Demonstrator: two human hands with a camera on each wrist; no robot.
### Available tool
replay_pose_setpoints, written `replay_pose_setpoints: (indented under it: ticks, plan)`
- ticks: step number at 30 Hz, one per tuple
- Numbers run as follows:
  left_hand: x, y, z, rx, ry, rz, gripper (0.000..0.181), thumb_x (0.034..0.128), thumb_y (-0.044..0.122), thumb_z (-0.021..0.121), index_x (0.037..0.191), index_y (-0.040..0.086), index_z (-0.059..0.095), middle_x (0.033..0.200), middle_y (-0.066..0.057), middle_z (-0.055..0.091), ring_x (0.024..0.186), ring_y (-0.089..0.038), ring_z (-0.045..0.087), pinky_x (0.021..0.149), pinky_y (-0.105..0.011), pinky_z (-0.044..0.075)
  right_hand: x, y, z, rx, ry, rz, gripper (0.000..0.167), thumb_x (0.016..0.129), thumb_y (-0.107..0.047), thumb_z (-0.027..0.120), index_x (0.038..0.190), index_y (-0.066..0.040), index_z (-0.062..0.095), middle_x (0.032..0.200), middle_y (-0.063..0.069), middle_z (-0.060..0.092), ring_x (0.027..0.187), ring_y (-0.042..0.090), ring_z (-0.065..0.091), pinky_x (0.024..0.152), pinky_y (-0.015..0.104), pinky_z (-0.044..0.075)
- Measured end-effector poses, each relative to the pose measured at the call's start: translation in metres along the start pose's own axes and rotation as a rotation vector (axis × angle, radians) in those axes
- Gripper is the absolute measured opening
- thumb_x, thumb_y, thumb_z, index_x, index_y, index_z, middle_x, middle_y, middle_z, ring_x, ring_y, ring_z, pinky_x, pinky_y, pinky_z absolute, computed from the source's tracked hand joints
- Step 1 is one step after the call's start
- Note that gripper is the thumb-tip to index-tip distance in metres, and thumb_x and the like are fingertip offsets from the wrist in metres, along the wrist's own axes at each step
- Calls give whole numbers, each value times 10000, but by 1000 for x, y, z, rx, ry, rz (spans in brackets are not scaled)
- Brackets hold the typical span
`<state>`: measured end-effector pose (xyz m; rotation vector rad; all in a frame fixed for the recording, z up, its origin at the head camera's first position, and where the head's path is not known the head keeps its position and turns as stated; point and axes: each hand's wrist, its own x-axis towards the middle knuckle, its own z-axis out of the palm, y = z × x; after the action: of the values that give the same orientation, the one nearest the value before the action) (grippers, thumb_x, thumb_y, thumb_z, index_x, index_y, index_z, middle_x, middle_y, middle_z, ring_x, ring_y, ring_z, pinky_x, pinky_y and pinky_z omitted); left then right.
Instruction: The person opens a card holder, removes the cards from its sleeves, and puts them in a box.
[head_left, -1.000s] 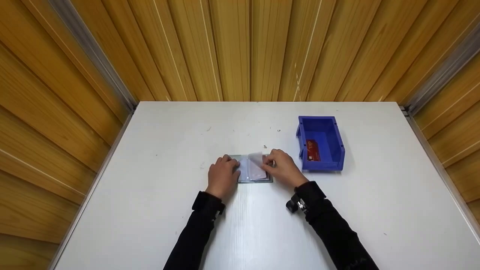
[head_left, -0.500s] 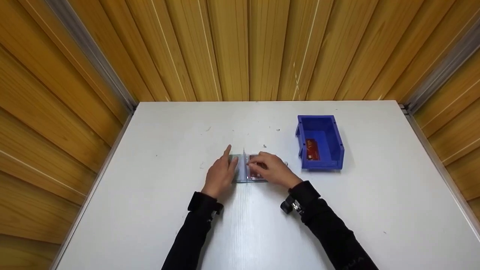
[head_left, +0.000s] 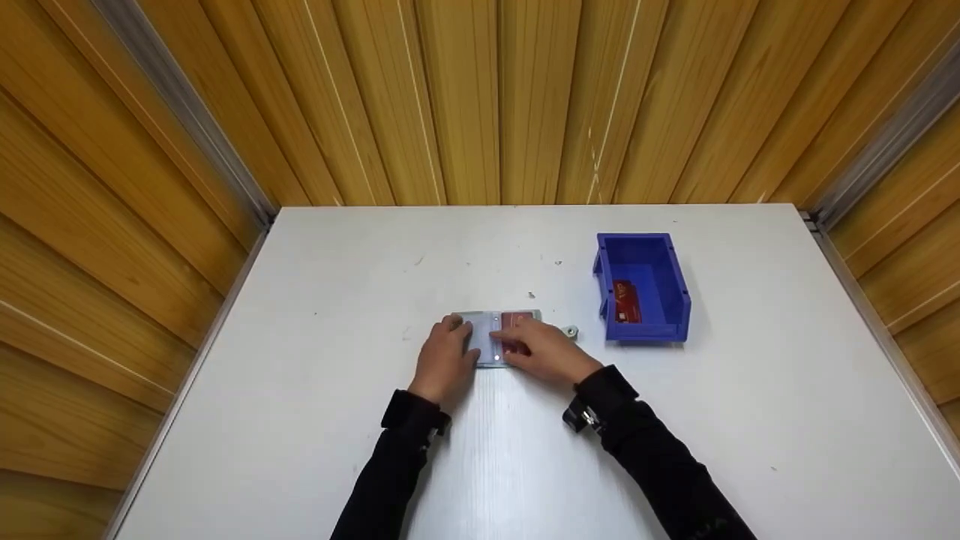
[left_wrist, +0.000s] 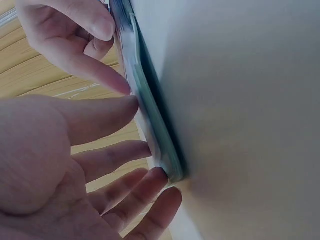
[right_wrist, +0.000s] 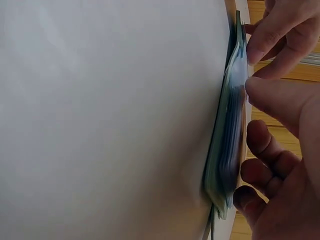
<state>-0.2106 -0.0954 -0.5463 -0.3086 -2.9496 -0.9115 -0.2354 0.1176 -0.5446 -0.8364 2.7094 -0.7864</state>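
Observation:
A pale green card holder (head_left: 486,340) with clear sleeves lies spread flat on the white table, a red card (head_left: 516,321) showing in its right half. My left hand (head_left: 442,360) rests on the left half, its fingers loosely bent, thumb on the sleeve. On the right half lies my right hand (head_left: 551,351), its index finger reaching to the sleeve near the middle fold. In the right wrist view, the holder (right_wrist: 227,135) shows a stack of sleeves at its edge, with the right hand (right_wrist: 285,150) over it. The left wrist view shows the left hand's (left_wrist: 90,155) fingertips touching the holder (left_wrist: 152,112).
A blue bin (head_left: 646,330) stands on the white table (head_left: 337,315) to the right of the holder, with red cards (head_left: 626,301) inside. The holder's strap end with a snap (head_left: 571,331) sticks out beyond the right hand. Wood-patterned walls surround the table.
A clear sleeve that stood raised in the right hand's fingers now lies over to the left, and the red card is uncovered. The left hand lifted, then came down on the left half.

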Motion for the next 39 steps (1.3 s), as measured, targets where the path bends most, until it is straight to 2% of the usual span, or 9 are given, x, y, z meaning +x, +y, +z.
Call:
replay_pose_setpoints:
  ticks: [3,6,12,22,27,30,33,36,39]
  plan:
    - [-1,1,-1,6,-3,13,451,938,139,739,1328,-67,643,1390,-256,579,1309,-425,547,1086,-518,463,-1,4,-1,-2,31,64,579,971,-288,730,1505,-157,548,1318,118,662,1191,303,626,1016,474,491]
    - [-1,1,-1,4,-3,9,450,945,155,731,1326,-69,644,1382,-256,589,1308,-421,549,1091,-518,459,-3,9,-3,15,40,138,693,949,-352,752,1555,-158,478,1487,148,584,1349,350,567,1136,508,428]
    - [-1,1,-2,37,-6,18,446,947,179,729,1321,-54,655,1385,-255,599,1298,-426,561,1092,-525,458,-6,17,-7,45,21,222,808,911,-439,777,1589,-180,421,1502,189,560,1374,389,542,1146,529,412]
    - [-1,1,-6,36,-35,7,456,964,195,716,1338,-56,643,1406,-254,589,1303,-427,554,1108,-522,445,-11,27,-17,116,-10,225,882,878,-421,821,1599,-153,390,1544,211,505,1430,397,482,1178,538,375]
    - [-2,2,-8,25,-51,-6,447,963,184,715,1315,-83,644,1401,-257,593,1297,-431,556,1108,-520,446,-11,29,-17,136,-13,213,903,865,-396,839,1598,-128,385,1517,224,532,1399,384,515,1167,528,391]
    - [-1,3,-9,17,-55,-13,448,970,183,711,1309,-102,640,1397,-260,600,1303,-427,559,1112,-507,449,-10,31,-18,121,-1,209,914,848,-390,857,1586,-96,405,1230,191,675,1154,312,614,1049,466,471]
    - [-1,4,-9,13,-58,-18,453,978,186,705,1312,-111,635,1401,-259,602,1314,-423,558,1115,-498,450,-10,33,-19,112,0,217,923,833,-386,872,1577,-84,418,930,84,576,932,243,529,900,413,454]
    - [-1,5,-9,14,-55,-32,450,983,197,700,1310,-105,638,1402,-255,603,1316,-414,559,1117,-490,451,-11,33,-19,123,-4,219,923,833,-388,872,1578,-87,417,1080,123,656,1005,238,552,968,427,472]
    - [1,7,-5,10,2,-32,373,978,175,705,1246,-83,681,1352,-246,630,1269,-401,594,1090,-482,474,-10,34,-19,134,-8,219,924,835,-389,870,1581,-91,412,1280,192,653,1062,255,559,1027,465,469]
